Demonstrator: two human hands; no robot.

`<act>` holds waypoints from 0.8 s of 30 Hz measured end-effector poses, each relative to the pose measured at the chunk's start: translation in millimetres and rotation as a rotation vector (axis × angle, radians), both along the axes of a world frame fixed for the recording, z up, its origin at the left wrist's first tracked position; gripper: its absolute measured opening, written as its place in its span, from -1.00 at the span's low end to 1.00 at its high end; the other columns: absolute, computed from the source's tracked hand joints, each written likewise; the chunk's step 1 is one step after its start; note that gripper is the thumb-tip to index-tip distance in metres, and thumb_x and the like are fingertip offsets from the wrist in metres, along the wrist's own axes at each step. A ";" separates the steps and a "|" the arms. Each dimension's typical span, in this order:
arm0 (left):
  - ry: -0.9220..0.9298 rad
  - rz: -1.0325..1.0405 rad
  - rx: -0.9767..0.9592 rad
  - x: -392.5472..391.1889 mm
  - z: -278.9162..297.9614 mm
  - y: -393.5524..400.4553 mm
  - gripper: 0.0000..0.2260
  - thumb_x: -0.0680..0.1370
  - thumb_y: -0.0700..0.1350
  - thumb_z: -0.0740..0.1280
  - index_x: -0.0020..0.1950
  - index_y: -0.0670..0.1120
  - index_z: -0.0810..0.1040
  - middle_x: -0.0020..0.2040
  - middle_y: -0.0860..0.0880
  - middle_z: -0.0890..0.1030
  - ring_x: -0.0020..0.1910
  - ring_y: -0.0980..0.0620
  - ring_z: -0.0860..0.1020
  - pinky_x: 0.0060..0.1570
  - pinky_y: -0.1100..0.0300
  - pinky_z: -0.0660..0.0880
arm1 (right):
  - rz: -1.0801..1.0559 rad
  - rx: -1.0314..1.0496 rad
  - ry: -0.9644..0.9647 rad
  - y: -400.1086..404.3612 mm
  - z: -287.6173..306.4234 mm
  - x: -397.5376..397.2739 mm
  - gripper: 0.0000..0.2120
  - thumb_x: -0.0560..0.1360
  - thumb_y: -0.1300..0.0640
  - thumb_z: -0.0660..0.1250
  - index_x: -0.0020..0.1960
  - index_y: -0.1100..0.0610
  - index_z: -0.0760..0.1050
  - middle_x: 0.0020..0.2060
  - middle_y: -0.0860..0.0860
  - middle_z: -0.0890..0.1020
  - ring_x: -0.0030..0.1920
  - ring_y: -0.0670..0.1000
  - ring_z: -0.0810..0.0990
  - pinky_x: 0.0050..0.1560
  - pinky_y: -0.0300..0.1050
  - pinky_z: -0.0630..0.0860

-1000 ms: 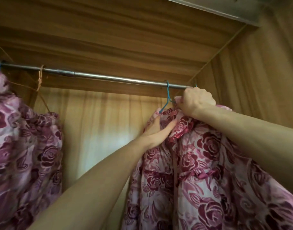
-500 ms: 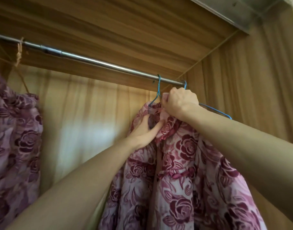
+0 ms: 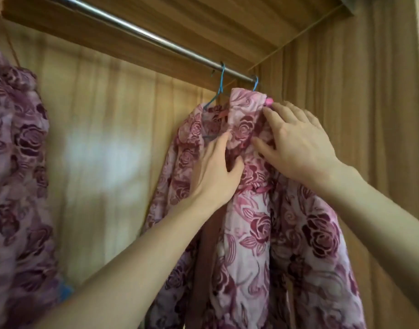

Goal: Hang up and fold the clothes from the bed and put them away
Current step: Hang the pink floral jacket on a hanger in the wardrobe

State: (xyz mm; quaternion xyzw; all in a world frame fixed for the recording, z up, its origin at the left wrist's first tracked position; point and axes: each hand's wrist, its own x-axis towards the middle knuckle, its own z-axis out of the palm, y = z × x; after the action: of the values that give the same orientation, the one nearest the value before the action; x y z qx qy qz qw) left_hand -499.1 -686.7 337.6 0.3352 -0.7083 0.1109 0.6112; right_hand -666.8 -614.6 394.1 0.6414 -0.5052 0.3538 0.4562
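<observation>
A pink rose-patterned garment [image 3: 256,233] hangs at the right end of the metal rail [image 3: 142,34] inside a wooden wardrobe. Two blue hanger hooks sit on the rail, one hook [image 3: 221,78] to the left and the other hook [image 3: 255,83] right above the garment's collar. My left hand [image 3: 215,172] lies flat on the cloth below the collar, fingers stretched and thumb pressing a fold. My right hand [image 3: 296,143] touches the collar's right side with its fingers spread, holding nothing. A small pink button [image 3: 269,101] shows by its fingertips.
A second garment [image 3: 18,167] of the same rose pattern hangs at the far left. The wardrobe's right wall [image 3: 351,119] stands close beside the hung garment. The rail between the two garments is bare, with the back panel [image 3: 104,148] behind it.
My right hand has let go of the garment's top and dropped to the collar with fingers spread. The left hand has opened flat on the cloth. The view has tilted down and to the right.
</observation>
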 end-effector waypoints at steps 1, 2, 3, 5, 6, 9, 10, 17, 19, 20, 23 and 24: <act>-0.022 -0.014 -0.030 -3.5 -14.2 9.9 -0.46 0.68 0.02 0.28 0.66 0.01 0.28 0.58 0.02 0.40 0.57 -0.01 0.35 0.53 -0.06 0.34 | 0.013 -0.019 -0.012 9.6 -20.9 -6.5 -0.34 0.65 -0.22 0.20 0.60 0.16 0.29 0.57 0.11 0.36 0.62 0.14 0.23 0.60 0.13 0.14; -0.032 -0.012 -0.052 -6.8 -28.2 19.8 -0.48 0.68 0.02 0.26 0.65 0.01 0.30 0.59 0.03 0.39 0.58 0.01 0.35 0.54 -0.05 0.34 | 0.023 -0.034 -0.029 19.3 -42.2 -12.5 -0.35 0.66 -0.21 0.21 0.61 0.16 0.30 0.58 0.11 0.36 0.63 0.13 0.22 0.62 0.14 0.13; -0.040 -0.001 -0.067 -9.7 -43.5 29.7 -0.49 0.68 0.04 0.23 0.64 0.00 0.34 0.60 0.03 0.38 0.58 0.02 0.34 0.54 -0.05 0.33 | 0.029 -0.043 -0.046 28.8 -64.6 -18.3 -0.35 0.66 -0.21 0.21 0.61 0.15 0.31 0.58 0.11 0.37 0.63 0.12 0.23 0.62 0.14 0.13; -0.069 0.003 -0.099 -15.4 -76.9 49.6 -0.50 0.68 0.06 0.23 0.61 -0.04 0.40 0.60 0.02 0.39 0.57 0.02 0.36 0.55 -0.03 0.32 | 0.042 -0.041 -0.082 46.1 -111.8 -30.4 -0.37 0.68 -0.21 0.19 0.61 0.15 0.31 0.58 0.09 0.37 0.63 0.11 0.24 0.63 0.13 0.13; -0.086 -0.017 -0.117 -18.6 -94.6 59.2 -0.51 0.68 0.06 0.24 0.60 -0.06 0.42 0.59 0.00 0.41 0.56 0.01 0.37 0.55 -0.04 0.32 | 0.046 -0.034 -0.100 54.8 -135.9 -36.8 -0.37 0.68 -0.21 0.18 0.61 0.15 0.31 0.58 0.08 0.38 0.63 0.09 0.25 0.63 0.12 0.14; -0.134 -0.056 -0.135 -28.8 -149.9 84.9 -0.52 0.68 0.04 0.26 0.58 -0.10 0.44 0.57 -0.02 0.43 0.56 0.00 0.38 0.54 -0.03 0.34 | 0.052 0.004 -0.147 81.1 -203.8 -57.0 -0.37 0.66 -0.21 0.20 0.60 0.14 0.34 0.57 0.06 0.39 0.62 0.08 0.28 0.62 0.14 0.19; -0.165 -0.056 -0.129 -32.8 -167.1 92.7 -0.52 0.68 0.03 0.27 0.58 -0.12 0.44 0.56 -0.03 0.44 0.56 -0.01 0.39 0.53 -0.04 0.34 | 0.047 0.030 -0.163 90.6 -223.4 -64.3 -0.37 0.66 -0.20 0.22 0.61 0.13 0.33 0.58 0.06 0.39 0.62 0.08 0.28 0.62 0.15 0.19; -0.330 -0.092 0.080 -68.5 -269.3 136.1 -0.51 0.66 0.02 0.30 0.55 -0.17 0.47 0.54 -0.10 0.47 0.53 -0.13 0.43 0.48 -0.18 0.38 | -0.083 0.268 -0.314 163.0 -332.4 -115.3 -0.34 0.65 -0.23 0.24 0.62 0.11 0.30 0.62 0.03 0.31 0.66 0.01 0.15 0.67 0.02 0.02; -0.321 -0.125 0.115 -80.4 -289.9 144.7 -0.51 0.65 0.01 0.32 0.54 -0.18 0.49 0.54 -0.10 0.47 0.54 -0.13 0.43 0.47 -0.19 0.39 | -0.135 0.314 -0.339 180.9 -356.2 -127.5 -0.33 0.66 -0.28 0.17 0.64 0.07 0.25 0.64 0.00 0.26 0.67 -0.01 0.12 0.67 0.01 0.00; -0.313 -0.144 0.130 -87.3 -298.6 149.0 -0.51 0.64 0.01 0.32 0.54 -0.18 0.49 0.54 -0.09 0.47 0.55 -0.12 0.41 0.48 -0.19 0.39 | -0.162 0.331 -0.351 189.4 -366.2 -134.0 -0.32 0.66 -0.31 0.13 0.65 0.06 0.25 0.64 0.00 0.25 0.67 -0.01 0.12 0.67 0.06 0.05; -0.296 -0.185 0.177 -114.6 -320.6 164.1 -0.51 0.63 0.04 0.30 0.52 -0.16 0.51 0.57 -0.08 0.42 0.56 -0.12 0.39 0.48 -0.18 0.40 | -0.264 0.377 -0.389 214.2 -387.3 -156.7 -0.30 0.65 -0.33 0.13 0.64 0.06 0.26 0.63 0.00 0.28 0.66 0.01 0.17 0.60 0.19 0.20; -0.291 -0.199 0.181 -125.0 -327.0 169.0 -0.52 0.63 0.05 0.31 0.49 -0.16 0.53 0.57 -0.08 0.42 0.55 -0.13 0.40 0.48 -0.16 0.41 | -0.294 0.395 -0.400 221.7 -392.2 -165.0 -0.30 0.65 -0.33 0.14 0.64 0.05 0.26 0.63 0.00 0.28 0.66 0.01 0.17 0.60 0.19 0.21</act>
State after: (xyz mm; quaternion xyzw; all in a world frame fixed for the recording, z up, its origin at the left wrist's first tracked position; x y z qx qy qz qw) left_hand -624.1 -517.7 10.5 0.2975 -0.8259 0.0330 0.4777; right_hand -831.9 -392.8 1.9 0.5553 -0.7312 0.2981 0.2610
